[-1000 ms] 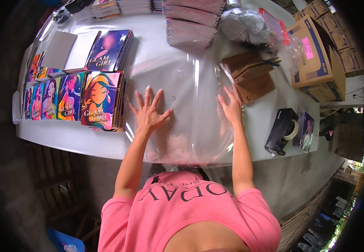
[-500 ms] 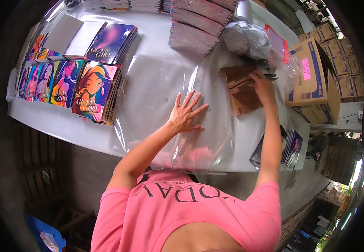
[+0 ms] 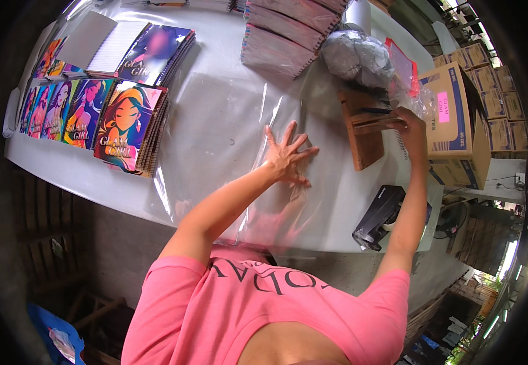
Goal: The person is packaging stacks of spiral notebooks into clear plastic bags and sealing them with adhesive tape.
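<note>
Two bare hands are working at the white table [image 3: 212, 55] I'm watching through the head cam, and they're doing pretty different things. The left hand [image 3: 289, 157] is resting palm down on a big clear plastic sheet [image 3: 215, 121], fingers spread wide and not gripping anything. That sheet is lying across the middle of the table, reaching down to the near edge, with shiny creases catching light along it. The right hand [image 3: 411, 125] is sitting over toward the right edge, fingers bending at the right end of a brown slatted piece [image 3: 370, 146]; from my feed I honestly can't tell if they're closed on it or just touching. Below that, a black tape dispenser [image 3: 378, 210] is sitting near the near right corner, partly hidden by the right forearm. A carton [image 3: 449, 121] with a pink label is standing by the right edge, and a grey bundle in clear plastic [image 3: 358, 55] is lying toward the far right corner. Plastic-wrapped notebooks [image 3: 288, 30] are piling up toward the far edge, while colourful spiral notebooks [image 3: 129, 125] are lining the left side, an open notebook [image 3: 118, 48] lying behind them.
</note>
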Available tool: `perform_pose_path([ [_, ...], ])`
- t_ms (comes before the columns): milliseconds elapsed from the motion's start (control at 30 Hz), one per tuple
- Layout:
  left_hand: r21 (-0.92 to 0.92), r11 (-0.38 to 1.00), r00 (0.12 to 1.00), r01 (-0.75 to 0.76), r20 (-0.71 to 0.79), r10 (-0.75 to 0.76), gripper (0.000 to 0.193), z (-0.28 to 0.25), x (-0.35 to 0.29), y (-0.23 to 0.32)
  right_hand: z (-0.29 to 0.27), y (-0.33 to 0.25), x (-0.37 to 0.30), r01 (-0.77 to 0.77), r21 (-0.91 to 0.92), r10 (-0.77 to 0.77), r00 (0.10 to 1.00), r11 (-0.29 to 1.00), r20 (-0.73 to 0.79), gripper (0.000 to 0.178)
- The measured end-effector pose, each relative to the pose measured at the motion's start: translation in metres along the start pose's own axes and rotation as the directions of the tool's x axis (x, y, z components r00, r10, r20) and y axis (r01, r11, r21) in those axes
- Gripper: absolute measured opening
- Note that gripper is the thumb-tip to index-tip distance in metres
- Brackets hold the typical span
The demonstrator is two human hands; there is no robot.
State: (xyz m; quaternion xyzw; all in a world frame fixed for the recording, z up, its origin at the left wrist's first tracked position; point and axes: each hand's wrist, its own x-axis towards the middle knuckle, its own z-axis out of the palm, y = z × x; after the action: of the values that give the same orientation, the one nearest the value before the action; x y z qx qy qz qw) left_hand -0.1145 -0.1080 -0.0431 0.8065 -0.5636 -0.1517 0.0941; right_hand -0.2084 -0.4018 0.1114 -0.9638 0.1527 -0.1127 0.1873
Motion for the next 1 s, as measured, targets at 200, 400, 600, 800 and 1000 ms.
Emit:
perform_pose_path([
  [200,-0.021,0.993,0.981,0.118,-0.154,-0.12,0.091,0.009,0.01,0.008,0.043,-0.042,-0.016,0.148,-0.195,-0.12,0.982,0.969,0.147,0.023],
  [400,-0.261,0.888,0.837,0.378,-0.313,-0.449,0.073,-0.003,-0.018,-0.05,0.081,-0.066,-0.028,0.112,-0.376,-0.086,0.993,0.92,0.086,0.021],
  [600,-0.023,0.783,0.726,0.622,-0.358,-0.587,0.073,-0.004,-0.079,-0.136,0.083,-0.066,-0.033,0.077,-0.333,-0.071,0.997,0.94,0.028,0.023],
  [800,-0.183,0.791,0.673,0.584,-0.435,-0.598,0.071,-0.01,-0.105,-0.176,0.086,-0.061,-0.029,0.074,-0.28,-0.075,0.997,0.957,0.006,0.029],
  [1000,-0.284,0.898,0.708,0.336,-0.553,-0.44,0.048,-0.009,-0.111,-0.177,0.078,-0.06,-0.034,0.13,-0.163,-0.128,0.992,0.978,0.022,0.041],
])
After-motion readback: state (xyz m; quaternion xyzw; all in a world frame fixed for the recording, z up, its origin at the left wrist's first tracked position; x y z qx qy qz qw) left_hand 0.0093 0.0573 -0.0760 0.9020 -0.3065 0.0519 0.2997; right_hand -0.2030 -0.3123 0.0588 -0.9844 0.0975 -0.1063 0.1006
